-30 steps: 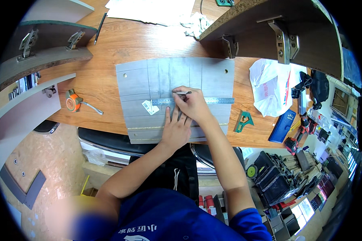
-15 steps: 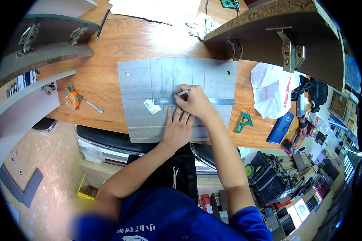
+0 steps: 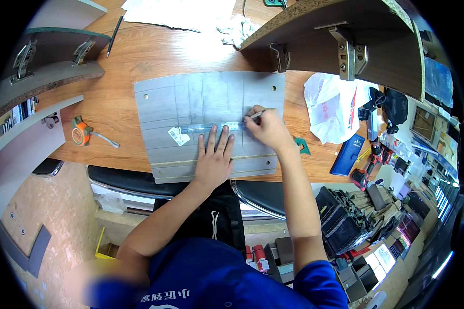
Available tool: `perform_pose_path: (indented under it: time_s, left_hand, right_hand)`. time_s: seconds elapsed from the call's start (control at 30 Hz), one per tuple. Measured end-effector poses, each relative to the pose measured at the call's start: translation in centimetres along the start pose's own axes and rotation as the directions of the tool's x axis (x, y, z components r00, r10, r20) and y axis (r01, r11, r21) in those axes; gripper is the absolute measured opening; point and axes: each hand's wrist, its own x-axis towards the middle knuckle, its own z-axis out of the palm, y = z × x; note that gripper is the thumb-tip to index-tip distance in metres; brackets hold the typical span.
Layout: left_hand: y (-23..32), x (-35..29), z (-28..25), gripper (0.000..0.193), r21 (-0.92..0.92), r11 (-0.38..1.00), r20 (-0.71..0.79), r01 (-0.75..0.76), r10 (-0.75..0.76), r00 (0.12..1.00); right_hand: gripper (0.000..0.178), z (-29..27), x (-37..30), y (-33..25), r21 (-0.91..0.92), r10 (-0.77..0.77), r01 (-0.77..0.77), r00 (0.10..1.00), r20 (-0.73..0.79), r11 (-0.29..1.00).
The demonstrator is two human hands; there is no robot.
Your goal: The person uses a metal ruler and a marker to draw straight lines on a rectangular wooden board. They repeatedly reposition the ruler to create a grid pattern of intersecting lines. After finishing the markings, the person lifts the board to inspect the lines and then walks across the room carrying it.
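A grey panel (image 3: 160, 110) with thin drawn lines and small round holes lies on the wooden table. Across its middle rests a metal ruler (image 3: 193, 127), a white label (image 3: 178, 136) by its left end. My left hand (image 3: 214, 158) lies flat, fingers spread, with its fingertips at the ruler. Farther right, my right hand (image 3: 269, 130) pinches a slim pen (image 3: 257, 115) near the ruler's right part; the pen's tip is too small to make out. Partly behind my right wrist is a green tool (image 3: 304, 147).
On the left lies an orange tape measure (image 3: 80, 133), its tape partly out. Cabinet pieces with metal hinges (image 3: 345, 51) stand at both sides. A white plastic bag (image 3: 327, 110), a blue notebook (image 3: 347, 155) and a red-and-black power tool (image 3: 360, 177) are at the right. Papers (image 3: 180, 13) lie at the back.
My right hand has moved right along the ruler with the pen, away from my left hand. The left fingers are now more spread. The whole view has shifted slightly.
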Motion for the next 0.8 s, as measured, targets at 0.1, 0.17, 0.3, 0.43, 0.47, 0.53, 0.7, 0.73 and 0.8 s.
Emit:
perform_pose_path:
  time_s: [0.1,0.17,0.3,0.43,0.47,0.53,0.7,0.73,0.8]
  left_hand:
    - [0.0,0.0,0.0,0.075,0.015,1.000,0.011,-0.003,0.002,1.000]
    - [0.1,0.1,0.0,0.074,0.012,1.000,0.004,0.002,-0.002,1.000]
    - [0.3,0.3,0.0,0.072,0.021,1.000,0.081,0.013,-0.015,0.997]
    - [-0.3,0.0,1.1,0.069,-0.037,0.999,0.052,-0.013,0.015,0.999]
    - [-0.1,0.1,0.6,0.071,0.019,1.000,0.025,-0.007,0.007,1.000]
    - [0.0,0.2,0.1,0.073,0.021,1.000,0.009,-0.019,0.019,1.000]
    - [0.4,0.3,-0.5,0.076,0.046,0.999,0.035,-0.005,0.004,0.999]
    - [0.4,0.3,-0.3,0.076,0.039,0.999,0.021,-0.011,0.010,1.000]
    - [0.2,0.3,0.2,0.077,0.034,0.999,0.000,-0.027,0.027,1.000]
  right_hand:
    - [0.015,-1.0,-0.4,0.9,-0.020,0.027,-0.028,1.000,-0.011,0.999]
    - [0.015,0.4,-0.2,0.9,0.013,-0.098,0.098,0.995,-0.030,0.995]
    - [0.017,4.6,1.0,-3.4,0.057,-0.158,0.157,0.987,0.007,0.986]
    - [0.017,7.3,1.3,-3.4,0.034,-0.218,0.222,0.972,-0.082,0.975]
    - [0.018,7.0,0.9,-2.5,0.020,-0.236,0.240,0.964,-0.119,0.970]
    - [0.016,4.8,-0.3,-0.5,-0.044,-0.175,0.170,0.967,-0.184,0.984]
    - [0.017,-0.6,-2.8,2.4,-0.103,0.024,-0.048,0.976,-0.217,0.994]
    - [0.017,-0.8,-2.9,2.6,-0.115,0.034,-0.062,0.972,-0.231,0.991]
    - [0.018,1.2,-2.3,1.5,-0.022,-0.053,0.050,0.976,-0.211,0.999]
